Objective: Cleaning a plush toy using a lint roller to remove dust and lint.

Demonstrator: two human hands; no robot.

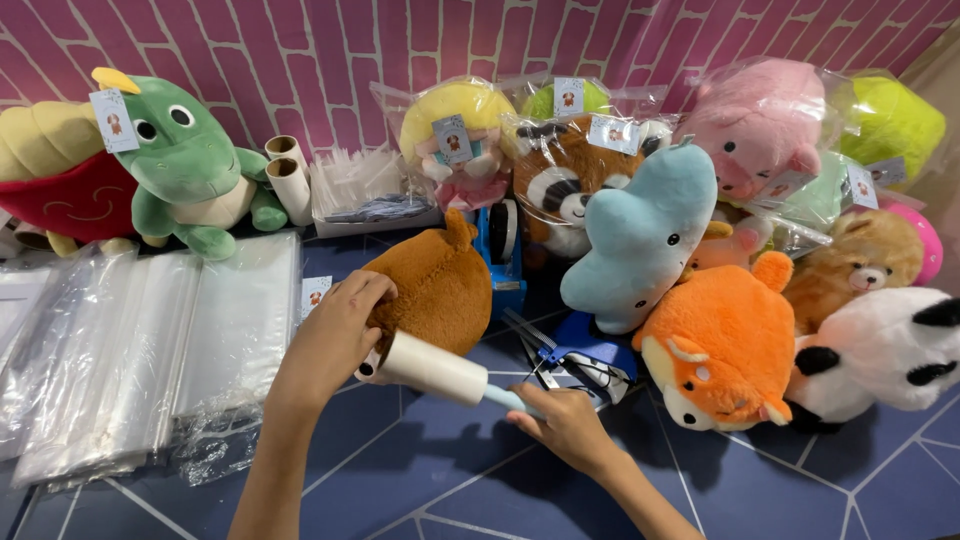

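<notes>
Pink brick-pattern wall (330,60) stands behind a dark blue tiled floor (800,480) with thin pale lines. Soft, fluffy toys crowd the floor: a green plush dinosaur (185,160), a pale blue star-shaped plush (640,235) and a round orange fox plush (725,345). Shiny clear plastic bags (150,340) lie flat in stacks on the left.

The person's left hand (335,335) rests on a round brown furry plush (440,290) in the middle, its fingers curled against the fuzzy side and touching the end of the roll. The right hand (565,425) is wrapped closed around the light blue handle of a white lint roller (435,368). The smooth paper roll lies against the brown plush's lower edge.
</notes>
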